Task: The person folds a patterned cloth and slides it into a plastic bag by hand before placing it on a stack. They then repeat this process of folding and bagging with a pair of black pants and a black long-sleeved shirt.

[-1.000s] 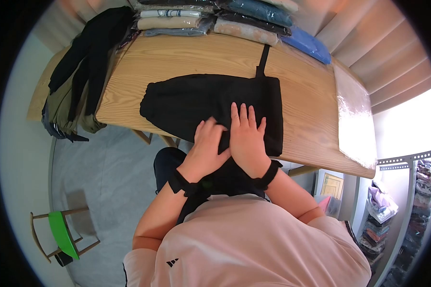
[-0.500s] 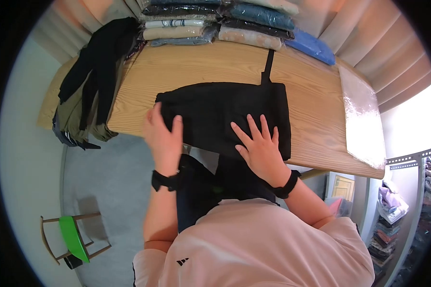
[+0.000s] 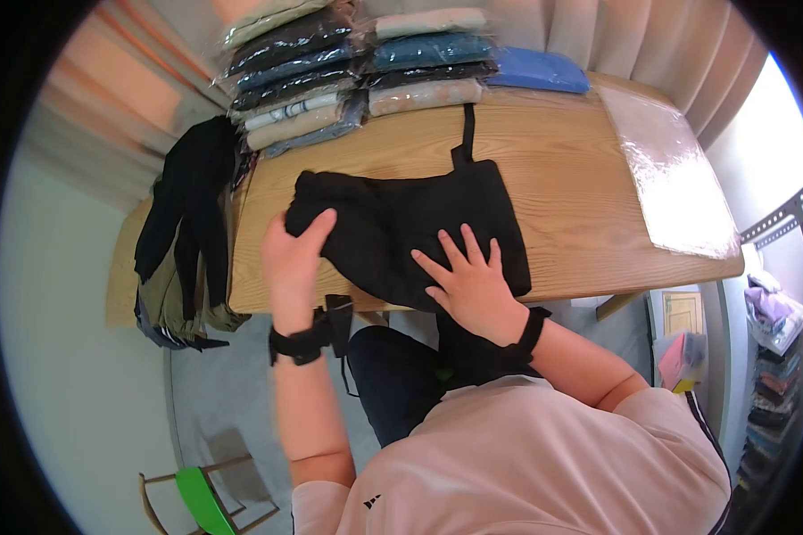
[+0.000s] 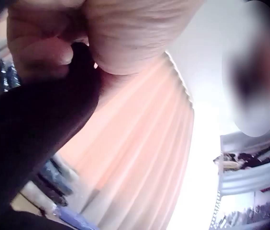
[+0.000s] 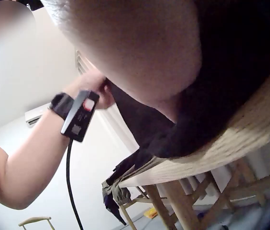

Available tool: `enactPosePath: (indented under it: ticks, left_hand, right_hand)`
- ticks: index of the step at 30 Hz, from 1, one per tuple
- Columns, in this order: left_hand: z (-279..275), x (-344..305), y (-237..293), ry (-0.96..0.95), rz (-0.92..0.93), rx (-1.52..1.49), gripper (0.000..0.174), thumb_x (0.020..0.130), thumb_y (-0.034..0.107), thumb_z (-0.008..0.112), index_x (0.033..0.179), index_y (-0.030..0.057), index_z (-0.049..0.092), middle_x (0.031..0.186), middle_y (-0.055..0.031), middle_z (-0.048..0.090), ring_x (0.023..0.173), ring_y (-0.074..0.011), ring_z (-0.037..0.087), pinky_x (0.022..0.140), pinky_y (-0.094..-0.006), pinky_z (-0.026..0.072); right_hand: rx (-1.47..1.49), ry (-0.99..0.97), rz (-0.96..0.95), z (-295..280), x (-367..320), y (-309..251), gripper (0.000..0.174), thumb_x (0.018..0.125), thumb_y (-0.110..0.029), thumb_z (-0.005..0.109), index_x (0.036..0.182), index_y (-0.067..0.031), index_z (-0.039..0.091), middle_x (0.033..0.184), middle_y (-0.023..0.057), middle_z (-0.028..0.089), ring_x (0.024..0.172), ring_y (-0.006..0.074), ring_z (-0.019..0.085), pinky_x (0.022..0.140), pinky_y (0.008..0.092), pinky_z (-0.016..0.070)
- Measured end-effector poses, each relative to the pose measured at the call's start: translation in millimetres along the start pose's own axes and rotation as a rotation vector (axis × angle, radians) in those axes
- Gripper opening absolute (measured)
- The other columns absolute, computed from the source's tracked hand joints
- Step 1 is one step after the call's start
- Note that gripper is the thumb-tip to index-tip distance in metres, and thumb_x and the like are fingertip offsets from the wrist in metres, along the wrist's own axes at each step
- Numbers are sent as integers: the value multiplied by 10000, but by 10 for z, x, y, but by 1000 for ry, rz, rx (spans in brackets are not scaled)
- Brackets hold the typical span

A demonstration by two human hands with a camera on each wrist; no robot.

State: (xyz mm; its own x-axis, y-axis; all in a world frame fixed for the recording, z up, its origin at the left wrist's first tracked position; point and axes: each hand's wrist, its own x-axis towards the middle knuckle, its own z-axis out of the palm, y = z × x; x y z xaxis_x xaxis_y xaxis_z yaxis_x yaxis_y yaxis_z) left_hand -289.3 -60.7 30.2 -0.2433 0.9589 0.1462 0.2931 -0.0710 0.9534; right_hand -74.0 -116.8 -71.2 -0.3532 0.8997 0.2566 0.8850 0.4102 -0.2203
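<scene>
Black trousers (image 3: 393, 218) lie folded on the wooden table, a narrow black strap (image 3: 468, 129) running up from their far right corner. My left hand (image 3: 293, 259) pinches their gathered left end between thumb and fingers, and that end is raised off the table. In the left wrist view, the black cloth (image 4: 44, 124) hangs from between the thumb and fingers. My right hand (image 3: 477, 285) rests spread and flat on the near right part of the trousers. In the right wrist view, the cloth (image 5: 139, 122) slants up toward the left hand.
Clothes in clear bags (image 3: 294, 89) are stacked along the table's back, with a blue bagged one (image 3: 540, 69) beside them. Dark and olive trousers (image 3: 187, 223) drape over the left end. Clear plastic bags (image 3: 669, 178) lie at the right end. A green chair (image 3: 203, 499) stands on the floor.
My left hand has moved left from beside the right hand to the trousers' gathered end, gripped it and lifted it. The right hand has spread its fingers and stays on the cloth.
</scene>
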Motion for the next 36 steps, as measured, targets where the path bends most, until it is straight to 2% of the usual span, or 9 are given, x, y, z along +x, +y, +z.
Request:
enactPosePath:
  ticks: [3,5,7,12,15,26,29,34,36]
  left_hand:
    - [602,-251,337,22,189,306,465,760,256,697,1089,-48,572,868,-170,644,764,-260,632,683,-363,490]
    - [984,-431,280,-281,356,397,485,770,230,702,1145,-43,559,881,-162,626,752,-242,621,677,-330,499]
    - [1167,-431,3,-730,358,388,466,787,182,691,1183,-26,562,1044,-172,572,878,-219,600,779,-326,499]
    - [968,-342,-80,-868,218,270,633,760,228,727,1277,-32,471,1178,-163,455,1072,-282,504,907,-370,446]
    - [974,-441,-155,-452,542,578,791,717,272,759,1335,-48,382,1217,-203,416,1157,-345,424,982,-404,389]
    - [1121,-172,-312,-467,422,894,680,824,273,615,1322,-120,370,1235,-297,458,1148,-443,434,985,-456,384]
    - [758,41,-481,-509,469,439,451,862,158,455,1171,-170,482,1113,-280,587,1071,-355,548,960,-373,429]
    - [287,-10,-862,-141,-267,-777,362,920,204,485,1200,-20,536,1248,-124,559,1108,-230,540,1003,-358,397]
    - [163,-127,-988,-100,-204,-1028,390,918,199,474,1252,0,500,1289,-107,537,1187,-242,503,1034,-374,375]
  right_hand:
    - [19,33,9,56,20,-7,510,906,-375,528,1391,-273,411,1439,157,352,1372,414,228,1009,683,237]
    - [-1,-41,22,59,25,2,478,907,-363,517,1357,-217,456,1434,148,356,1347,417,264,1012,691,220]
    - [125,92,27,134,0,28,450,897,-347,519,1301,-149,508,1353,133,458,1262,389,388,1014,691,216]
    - [115,19,49,133,-46,-29,391,873,-318,544,1191,-92,575,1099,95,618,1061,328,535,1027,677,215]
    - [144,-149,77,-30,31,-42,383,862,-308,559,1169,-80,588,1073,119,612,1060,343,527,1033,674,206]
    - [-61,-20,14,56,116,-32,546,822,-333,616,1284,-63,506,1225,200,525,1229,438,408,1023,675,208]
    - [-78,12,-39,-13,176,-60,642,803,-331,647,1340,-54,431,1248,201,500,1244,440,402,1011,660,251]
    - [-85,-26,124,-50,376,-204,737,770,-302,700,1356,-1,370,1214,192,512,1209,398,461,977,590,365]
    - [-85,-27,186,22,444,-234,743,766,-298,705,1354,6,370,1210,192,511,1200,392,472,975,583,373]
